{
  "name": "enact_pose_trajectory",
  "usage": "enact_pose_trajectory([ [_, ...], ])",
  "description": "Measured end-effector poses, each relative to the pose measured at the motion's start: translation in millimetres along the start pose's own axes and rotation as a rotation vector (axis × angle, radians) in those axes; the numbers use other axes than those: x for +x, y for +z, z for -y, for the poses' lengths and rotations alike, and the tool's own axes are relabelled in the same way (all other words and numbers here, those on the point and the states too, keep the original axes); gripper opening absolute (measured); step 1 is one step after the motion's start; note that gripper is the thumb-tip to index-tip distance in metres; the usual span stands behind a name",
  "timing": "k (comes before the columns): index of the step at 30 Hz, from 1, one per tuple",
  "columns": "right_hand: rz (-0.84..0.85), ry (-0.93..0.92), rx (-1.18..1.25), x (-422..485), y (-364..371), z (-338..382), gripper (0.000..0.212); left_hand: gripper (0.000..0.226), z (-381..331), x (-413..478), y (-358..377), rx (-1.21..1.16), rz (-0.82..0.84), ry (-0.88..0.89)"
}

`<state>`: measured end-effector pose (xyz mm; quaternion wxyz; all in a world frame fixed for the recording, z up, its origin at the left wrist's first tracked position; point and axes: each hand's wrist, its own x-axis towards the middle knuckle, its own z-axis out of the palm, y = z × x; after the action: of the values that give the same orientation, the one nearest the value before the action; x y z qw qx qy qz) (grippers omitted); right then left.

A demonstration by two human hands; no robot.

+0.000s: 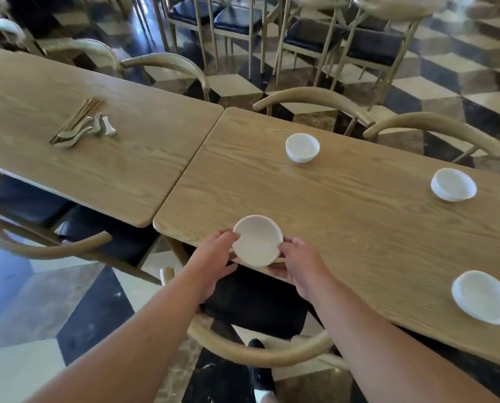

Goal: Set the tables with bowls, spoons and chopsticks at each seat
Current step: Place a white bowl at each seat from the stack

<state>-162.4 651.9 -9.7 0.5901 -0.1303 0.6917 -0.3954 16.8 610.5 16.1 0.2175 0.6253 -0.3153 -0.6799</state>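
A white bowl (257,240) sits at the near edge of the right wooden table (344,216). My left hand (214,258) holds its left side and my right hand (296,264) holds its right side, fingers curled round the rim. Three more white bowls stand on the same table: one at the far side (302,147), one far right (453,184), one near right (482,296). On the left table (112,158) lies a pile of chopsticks (79,119), spoons (74,135) and white rests (108,126).
Wooden chairs with curved backs and dark seats ring both tables; one chair (257,353) stands right below my arms, another (39,242) at the left. A narrow gap separates the two tables. More chairs and tables stand at the back on a checkered floor.
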Motion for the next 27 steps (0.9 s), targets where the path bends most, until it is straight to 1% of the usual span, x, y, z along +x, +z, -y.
enact_pose_trajectory([
  [6, -0.071, -0.027, -0.028, 62, 6, 7, 0.023, 0.032, -13, 71, 10, 0.048, 0.034, -0.022],
  [10, -0.106, 0.001, -0.03, 91, 7, 5, 0.026, 0.026, -13, 101, 10, 0.072, 0.037, -0.043],
  [15, -0.093, 0.024, -0.014, 106, 11, 4, 0.027, 0.019, -18, 114, 6, 0.08, 0.014, -0.06],
  [20, -0.109, 0.039, 0.011, 113, 11, 2, 0.025, 0.027, -22, 120, 10, 0.107, 0.048, -0.086],
  [25, -0.113, 0.049, 0.028, 116, 10, -2, 0.028, 0.023, -20, 121, 13, 0.169, 0.05, -0.102],
  [27, -0.104, 0.046, 0.022, 114, 12, -1, 0.029, 0.025, -21, 120, 13, 0.2, 0.038, -0.099],
])
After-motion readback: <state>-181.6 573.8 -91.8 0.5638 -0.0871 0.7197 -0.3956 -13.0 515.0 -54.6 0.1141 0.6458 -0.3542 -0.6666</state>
